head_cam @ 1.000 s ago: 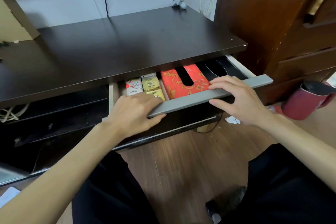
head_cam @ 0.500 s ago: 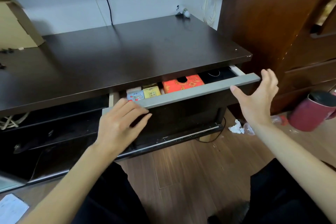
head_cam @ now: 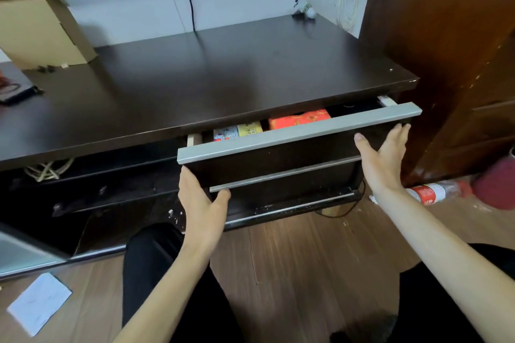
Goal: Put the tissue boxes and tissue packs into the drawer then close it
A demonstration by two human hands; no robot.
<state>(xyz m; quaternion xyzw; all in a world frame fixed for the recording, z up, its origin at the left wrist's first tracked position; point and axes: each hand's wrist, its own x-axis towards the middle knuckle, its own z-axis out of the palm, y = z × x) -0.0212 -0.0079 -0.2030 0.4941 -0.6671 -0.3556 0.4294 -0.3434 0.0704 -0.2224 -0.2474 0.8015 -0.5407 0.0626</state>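
The dark drawer with a grey handle bar (head_cam: 299, 132) stands open by a narrow gap under the dark cabinet top (head_cam: 211, 75). Through the gap I see a red patterned tissue box (head_cam: 299, 119), a yellow tissue pack (head_cam: 250, 129) and a white printed tissue pack (head_cam: 225, 134). My left hand (head_cam: 202, 205) is flat against the drawer front's lower left corner, fingers apart. My right hand (head_cam: 383, 159) is open with its palm toward the drawer front's right end, holding nothing.
A cardboard box (head_cam: 39, 28) sits at the back left of the cabinet top. A tall brown wooden cabinet (head_cam: 451, 64) stands right of the drawer. A plastic bottle (head_cam: 430, 193) and a red mug (head_cam: 497, 184) lie on the wood floor at right, white paper (head_cam: 39, 302) at left.
The drawer has slid further in, so less of the tissue boxes shows. Both hands dropped from the handle bar to the drawer front, palms flat.
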